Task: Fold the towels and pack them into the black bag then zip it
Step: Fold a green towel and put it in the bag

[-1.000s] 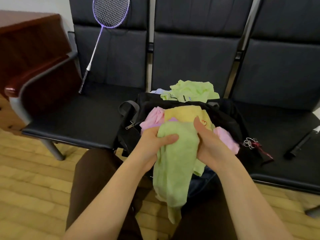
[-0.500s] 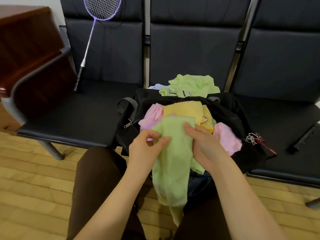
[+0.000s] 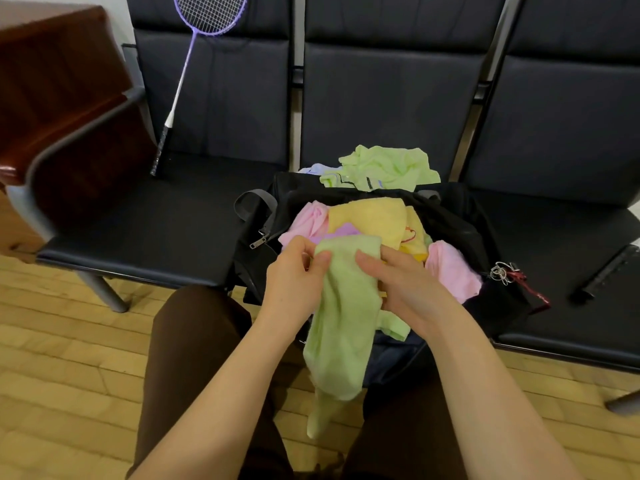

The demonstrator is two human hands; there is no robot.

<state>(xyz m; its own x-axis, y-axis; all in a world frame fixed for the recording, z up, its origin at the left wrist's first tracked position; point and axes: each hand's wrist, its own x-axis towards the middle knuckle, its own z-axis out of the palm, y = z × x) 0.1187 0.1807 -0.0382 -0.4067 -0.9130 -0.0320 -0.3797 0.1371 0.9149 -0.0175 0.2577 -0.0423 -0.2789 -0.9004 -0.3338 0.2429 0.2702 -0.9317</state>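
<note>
The task looks to be at an early stage: the black bag (image 3: 460, 230) stands open on the bench seat (image 3: 145, 237), unzipped, with yellow (image 3: 367, 220) and pink towels (image 3: 450, 268) lying crumpled in its mouth. The left hand (image 3: 294, 278) pinches the top edge of a green towel (image 3: 343, 317) between thumb and fingers. The right hand (image 3: 405, 285) grips its other side, fingers curled. The towel hangs down unfolded before the bag.

Purple badminton racket (image 3: 194, 64) leaning upright against black seats (image 3: 138, 233)
</note>
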